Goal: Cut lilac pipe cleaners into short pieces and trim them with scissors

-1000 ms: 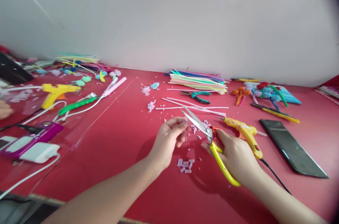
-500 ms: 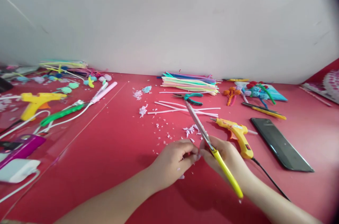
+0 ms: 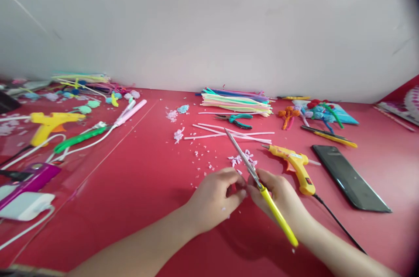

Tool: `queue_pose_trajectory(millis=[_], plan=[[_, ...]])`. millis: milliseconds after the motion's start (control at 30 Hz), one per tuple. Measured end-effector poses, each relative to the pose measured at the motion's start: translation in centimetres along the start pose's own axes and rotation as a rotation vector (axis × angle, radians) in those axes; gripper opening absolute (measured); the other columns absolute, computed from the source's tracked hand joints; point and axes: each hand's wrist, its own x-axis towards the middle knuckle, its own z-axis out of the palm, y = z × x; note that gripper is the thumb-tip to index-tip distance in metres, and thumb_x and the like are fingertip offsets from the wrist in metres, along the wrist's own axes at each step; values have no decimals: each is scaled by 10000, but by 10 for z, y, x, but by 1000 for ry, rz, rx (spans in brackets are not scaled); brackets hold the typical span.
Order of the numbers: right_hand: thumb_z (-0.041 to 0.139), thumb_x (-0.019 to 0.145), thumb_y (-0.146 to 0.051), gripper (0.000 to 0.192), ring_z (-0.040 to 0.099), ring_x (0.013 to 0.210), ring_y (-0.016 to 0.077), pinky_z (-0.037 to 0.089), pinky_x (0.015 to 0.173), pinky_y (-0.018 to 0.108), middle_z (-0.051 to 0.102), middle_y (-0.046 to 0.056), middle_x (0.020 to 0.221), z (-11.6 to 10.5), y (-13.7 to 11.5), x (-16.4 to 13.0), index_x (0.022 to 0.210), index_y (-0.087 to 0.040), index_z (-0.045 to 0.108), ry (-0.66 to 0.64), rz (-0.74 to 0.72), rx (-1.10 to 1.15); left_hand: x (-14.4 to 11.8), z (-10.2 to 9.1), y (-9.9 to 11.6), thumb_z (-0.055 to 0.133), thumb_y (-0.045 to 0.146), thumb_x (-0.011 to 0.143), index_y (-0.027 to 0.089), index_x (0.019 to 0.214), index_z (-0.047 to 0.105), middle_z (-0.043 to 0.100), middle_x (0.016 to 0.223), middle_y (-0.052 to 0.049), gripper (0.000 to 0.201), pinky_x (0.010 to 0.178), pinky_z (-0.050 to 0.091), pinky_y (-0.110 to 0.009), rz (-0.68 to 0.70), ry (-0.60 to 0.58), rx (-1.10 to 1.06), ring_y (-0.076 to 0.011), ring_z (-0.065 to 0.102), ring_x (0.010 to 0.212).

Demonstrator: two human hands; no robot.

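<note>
- My right hand (image 3: 281, 194) is clenched around the yellow-handled scissors (image 3: 258, 181), blades shut and pointing away toward the far edge of the red tabletop (image 3: 137, 181).
- My left hand (image 3: 214, 198) sits just beside it, fingers (image 3: 237, 196) pinched together at the scissors' pivot; I cannot tell what they are pinching.
- Small pale paper snippets (image 3: 242, 159) lie just beyond both hands.
- The yellow glue gun (image 3: 294, 163) rests right of the blades, near a black phone (image 3: 350, 178).
- A bundle of coloured sticks (image 3: 235, 102) lies by the far edge.

Two glue guns (image 3: 294, 164), one scissors (image 3: 258, 181), one phone (image 3: 350, 178).
</note>
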Motion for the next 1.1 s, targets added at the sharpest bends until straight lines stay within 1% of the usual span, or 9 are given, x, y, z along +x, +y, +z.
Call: queue_pose_trajectory(millis=[133, 300, 500, 567, 633, 700, 800, 967, 1100], plan=[[438, 749, -294, 147, 355, 535, 86, 276, 476, 191, 405, -46, 563, 1, -1, -1, 659, -179, 416, -8, -6, -3, 0, 3, -1, 500, 172, 718, 193, 739, 607, 550, 672, 16, 112, 529, 368, -202, 10, 20, 35, -90, 468, 549], [475, 695, -235, 163, 274, 502, 73, 216, 448, 194, 318, -71, 516, 1, 0, 0, 610, -190, 344, 18, -5, -113, 0, 4, -4, 535, 172, 693, 195, 722, 607, 538, 638, 19, 81, 518, 359, -198, -13, 78, 40, -102, 474, 571], [473, 687, -215, 128, 267, 477, 74, 212, 448, 202, 347, -74, 510, 1, -1, -1, 624, -197, 363, 18, -55, -171, 1, 3, -3, 515, 143, 700, 183, 703, 619, 485, 543, 33, 111, 480, 318, -190, -15, 38, -115, -84, 428, 504], [495, 689, -254, 161, 273, 469, 75, 212, 444, 203, 340, -75, 506, -2, -1, -1, 621, -201, 359, 32, -45, -201, 2, 1, -4, 535, 176, 713, 175, 714, 609, 505, 576, 24, 74, 492, 327, -189, -47, 106, -258, -84, 436, 528], [507, 693, -298, 190, 285, 463, 78, 210, 439, 204, 340, -74, 504, -7, -1, 0, 620, -205, 358, 47, -21, -258, 4, -3, -5, 561, 228, 722, 173, 715, 584, 506, 603, 22, 60, 490, 327, -182, -88, 226, -431, -75, 427, 533], [511, 696, -339, 206, 309, 457, 84, 212, 440, 205, 361, -72, 499, -11, 1, 1, 628, -210, 366, 64, -6, -342, 5, -9, -6, 580, 259, 721, 179, 719, 552, 471, 587, 38, 85, 447, 293, -166, -132, 332, -607, -55, 388, 494], [520, 690, -391, 230, 365, 451, 96, 232, 458, 212, 412, -65, 493, -13, 4, 3, 646, -214, 379, 106, -22, -471, 6, -16, -7, 595, 277, 714, 184, 719, 521, 420, 569, 56, 119, 391, 219, -155, -185, 432, -815, -32, 330, 440], [496, 709, -429, 234, 473, 459, 136, 234, 459, 227, 503, -28, 508, -8, 8, 4, 674, -214, 411, 149, -100, -626, 7, -21, -8, 597, 249, 710, 172, 721, 540, 433, 576, 52, 97, 383, 202, -160, -185, 504, -915, -22, 331, 431], [475, 729, -437, 249, 486, 425, 141, 222, 433, 228, 515, -21, 477, -5, 10, 3, 647, -212, 407, 169, -132, -683, 6, -22, -7, 586, 233, 713, 172, 723, 550, 452, 580, 52, 72, 383, 209, -160, -182, 522, -938, -18, 341, 427]])
